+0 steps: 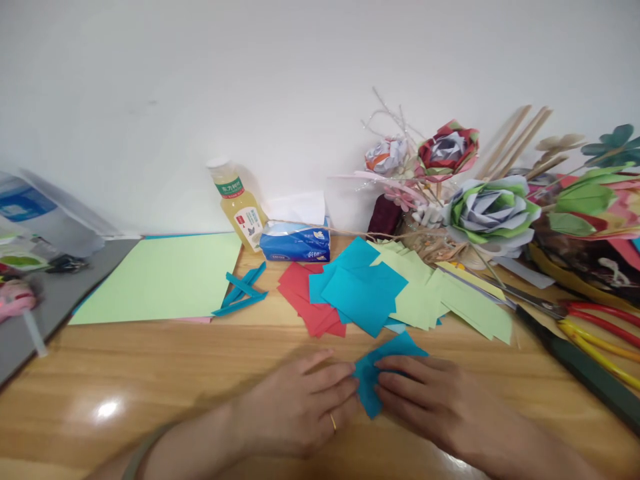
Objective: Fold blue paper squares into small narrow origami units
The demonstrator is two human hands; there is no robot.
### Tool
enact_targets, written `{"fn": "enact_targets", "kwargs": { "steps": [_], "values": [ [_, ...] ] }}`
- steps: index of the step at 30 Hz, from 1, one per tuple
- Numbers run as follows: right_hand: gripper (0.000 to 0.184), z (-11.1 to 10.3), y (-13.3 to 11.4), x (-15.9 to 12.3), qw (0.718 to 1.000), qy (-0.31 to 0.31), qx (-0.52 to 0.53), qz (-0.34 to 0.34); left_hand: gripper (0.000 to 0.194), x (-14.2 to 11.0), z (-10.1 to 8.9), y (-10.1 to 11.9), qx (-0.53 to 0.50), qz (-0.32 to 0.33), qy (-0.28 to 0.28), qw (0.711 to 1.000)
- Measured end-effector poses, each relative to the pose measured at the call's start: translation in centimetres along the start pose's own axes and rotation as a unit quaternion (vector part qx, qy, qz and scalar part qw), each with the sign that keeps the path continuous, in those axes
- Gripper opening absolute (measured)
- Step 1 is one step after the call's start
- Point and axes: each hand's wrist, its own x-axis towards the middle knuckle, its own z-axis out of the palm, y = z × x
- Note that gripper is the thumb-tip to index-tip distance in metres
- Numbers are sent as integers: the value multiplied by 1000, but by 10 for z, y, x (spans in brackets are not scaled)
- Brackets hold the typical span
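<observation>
A small sheet of blue paper (369, 387), partly folded, lies at the front of the wooden table between my two hands. My left hand (313, 400), with a ring on one finger, holds the sheet's left edge at its bent fingertips. On the other side my right hand (430, 400) has its fingers over the paper, gripping its right part and covering much of it. Both thumbs are hidden. Just beyond the hands lie loose blue paper squares (367, 290), overlapping red squares (305, 293) and light green squares (417, 287).
Folded blue strips (243, 293) lie beside large green sheets (165, 280). A drink bottle (240, 207) and a tissue pack (295, 241) stand by the wall. Paper flowers (493, 210) fill the back right. Red-handled scissors (600, 310) and a dark green-handled tool (575, 360) lie at right.
</observation>
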Motion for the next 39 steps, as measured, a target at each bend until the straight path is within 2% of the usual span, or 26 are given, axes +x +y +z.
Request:
{"fn": "enact_targets", "kwargs": {
  "steps": [3,8,11,14,17,20,23,29,33,39],
  "values": [
    [37,0,4,-1,1000,9,-5,-17,28,0,1,-2,4,4,-21,1000],
    [36,2,4,1,995,74,-64,-5,28,0,7,-2,33,0,-37,999],
    [38,2,1,2,997,50,-57,-14,28,0,7,-2,41,2,-33,999],
    [29,6,0,0,1000,18,-5,12,27,-2,7,-2,44,1,-36,998],
    [18,10,1,-1,994,-2,71,82,27,-3,7,-1,49,0,-36,998],
    [13,9,2,1,975,-27,152,159,26,-1,8,1,54,-4,-31,998],
    [11,8,3,3,957,-33,201,208,25,1,8,5,53,-10,-17,998],
    [15,16,2,2,946,-59,189,256,24,0,10,15,19,-32,-39,999],
    [16,18,0,4,948,-61,172,260,25,0,10,20,20,-39,-63,997],
    [16,19,-1,4,952,-57,155,258,24,3,10,25,13,-68,-19,997]
  ]
}}
